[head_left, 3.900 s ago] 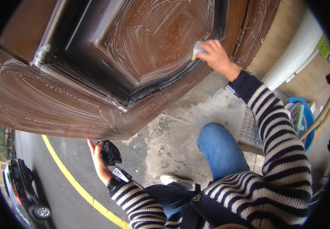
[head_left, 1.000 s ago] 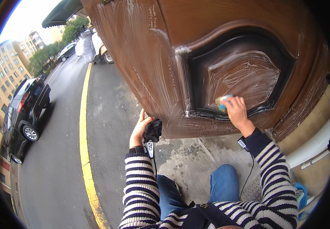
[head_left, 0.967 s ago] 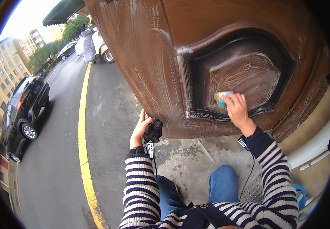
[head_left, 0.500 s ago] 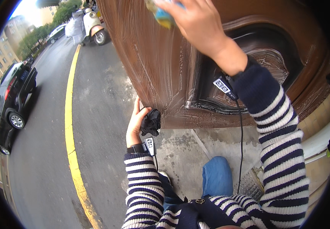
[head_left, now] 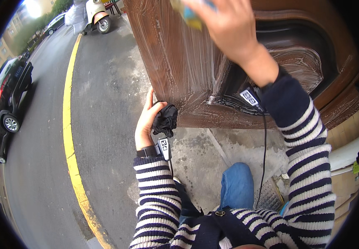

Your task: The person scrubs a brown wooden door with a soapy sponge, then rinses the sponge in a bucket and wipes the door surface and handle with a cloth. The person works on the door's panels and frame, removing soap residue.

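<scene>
A brown wooden door (head_left: 175, 50), streaked with white foam, fills the upper middle and right; its dark-rimmed carved panel (head_left: 291, 70) lies partly behind my right arm. My right hand (head_left: 233, 29) grips a blue and yellow sponge (head_left: 192, 14) high on the door's left part, slightly blurred. My left hand (head_left: 148, 116) holds a crumpled black cloth (head_left: 165, 120) at the lower left edge of the door, fingers along that edge. Small devices with cables (head_left: 163, 147) are strapped to both wrists.
The road (head_left: 34, 186) with a yellow line (head_left: 69, 137) runs along the left. A black car (head_left: 9, 108), a light scooter (head_left: 102, 20) and a farther car stand there. Below are wet concrete (head_left: 200, 166), a perforated metal plate (head_left: 270, 195) and my bent knee. A white pipe (head_left: 343, 155) is at right.
My right hand with the sponge has moved from the carved panel up and left to the door's left part. The view has shifted; my left hand still holds the cloth at the edge.
</scene>
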`<state>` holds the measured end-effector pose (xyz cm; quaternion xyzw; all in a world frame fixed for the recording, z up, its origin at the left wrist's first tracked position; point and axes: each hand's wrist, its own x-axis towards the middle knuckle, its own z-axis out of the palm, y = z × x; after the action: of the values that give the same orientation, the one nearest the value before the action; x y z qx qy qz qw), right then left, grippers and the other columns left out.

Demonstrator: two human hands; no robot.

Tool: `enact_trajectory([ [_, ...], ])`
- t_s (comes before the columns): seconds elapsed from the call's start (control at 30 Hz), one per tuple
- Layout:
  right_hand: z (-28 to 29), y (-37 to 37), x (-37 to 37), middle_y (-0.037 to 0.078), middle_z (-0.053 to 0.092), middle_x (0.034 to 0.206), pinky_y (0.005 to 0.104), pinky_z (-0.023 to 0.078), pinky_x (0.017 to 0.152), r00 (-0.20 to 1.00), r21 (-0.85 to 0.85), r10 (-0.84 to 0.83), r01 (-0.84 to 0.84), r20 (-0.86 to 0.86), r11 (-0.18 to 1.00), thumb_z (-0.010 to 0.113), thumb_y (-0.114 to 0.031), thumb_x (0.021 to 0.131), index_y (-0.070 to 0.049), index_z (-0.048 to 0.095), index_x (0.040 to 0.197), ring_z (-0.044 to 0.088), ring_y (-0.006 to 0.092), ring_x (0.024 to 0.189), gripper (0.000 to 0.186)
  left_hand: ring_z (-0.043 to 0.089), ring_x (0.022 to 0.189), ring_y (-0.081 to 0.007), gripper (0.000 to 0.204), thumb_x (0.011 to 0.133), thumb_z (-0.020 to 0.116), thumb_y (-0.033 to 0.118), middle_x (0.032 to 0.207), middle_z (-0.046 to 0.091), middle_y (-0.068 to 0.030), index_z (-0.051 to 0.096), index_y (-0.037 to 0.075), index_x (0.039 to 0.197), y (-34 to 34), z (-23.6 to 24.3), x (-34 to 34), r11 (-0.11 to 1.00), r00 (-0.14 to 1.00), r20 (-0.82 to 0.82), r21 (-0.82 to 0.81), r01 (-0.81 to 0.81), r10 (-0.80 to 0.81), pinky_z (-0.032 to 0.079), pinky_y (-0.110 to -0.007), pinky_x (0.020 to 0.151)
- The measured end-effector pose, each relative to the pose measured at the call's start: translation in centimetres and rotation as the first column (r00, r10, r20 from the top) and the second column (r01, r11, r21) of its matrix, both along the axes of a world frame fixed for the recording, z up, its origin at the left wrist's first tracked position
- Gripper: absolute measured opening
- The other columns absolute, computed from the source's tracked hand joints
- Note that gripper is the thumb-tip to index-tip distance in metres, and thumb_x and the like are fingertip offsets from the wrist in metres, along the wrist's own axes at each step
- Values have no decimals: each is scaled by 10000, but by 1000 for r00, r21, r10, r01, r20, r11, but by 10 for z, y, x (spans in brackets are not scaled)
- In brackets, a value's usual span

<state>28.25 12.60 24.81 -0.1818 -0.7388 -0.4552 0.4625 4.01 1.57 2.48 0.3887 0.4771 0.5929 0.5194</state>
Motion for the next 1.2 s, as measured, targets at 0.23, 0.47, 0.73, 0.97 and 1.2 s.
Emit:
enact_trajectory([
  [0.23, -100, -12, -60, -22, 617, 1080, 360, 459, 722, 951, -53, 31, -16, 306, 998, 687, -196, 879, -164, 697, 1289, 542, 172, 826, 411, 654, 1008, -132, 854, 884, 660, 85, 1158, 682, -95, 277, 113, 1646, -5, -4, -14, 996, 993, 78, 0, 88, -88, 496, -270, 958],
  [0.47, -163, -30, -36, 41, 617, 1051, 375, 483, 784, 850, -184, 174, -93, 497, 979, 677, -202, 858, -81, 766, 1042, 606, 223, 929, 238, 644, 1018, -129, 845, 866, 663, 56, 1335, 633, -67, 337, 164, 1637, -1, -4, -23, 994, 992, 67, -14, 109, -108, 504, -272, 933],
  [0.73, 3, 10, -81, 25, 621, 1038, 371, 437, 711, 997, 142, 71, -76, 35, 987, 692, -193, 832, -156, 722, 1170, 559, 217, 830, 340, 664, 929, -112, 826, 882, 647, 61, 1016, 713, -52, 336, 175, 1638, -3, -2, -25, 984, 970, 177, -21, 174, -168, 516, -258, 873],
  [0.97, -166, -29, -95, 55, 630, 1166, 380, 476, 796, 878, -167, 204, -145, 433, 975, 646, -213, 842, -32, 760, 1048, 602, 222, 928, 297, 659, 900, -102, 806, 895, 648, 39, 1048, 701, -48, 338, 140, 1633, -3, -6, -30, 979, 946, 264, -23, 202, -189, 522, -233, 836],
  [1.2, -97, -7, -79, 36, 616, 1051, 347, 442, 762, 928, -40, 85, -76, 363, 996, 657, -219, 840, -81, 744, 1101, 577, 197, 878, 307, 637, 878, -75, 791, 872, 657, 24, 1036, 690, -21, 397, 147, 1609, -5, -10, -33, 980, 935, 299, 0, 200, -191, 502, -219, 833],
])
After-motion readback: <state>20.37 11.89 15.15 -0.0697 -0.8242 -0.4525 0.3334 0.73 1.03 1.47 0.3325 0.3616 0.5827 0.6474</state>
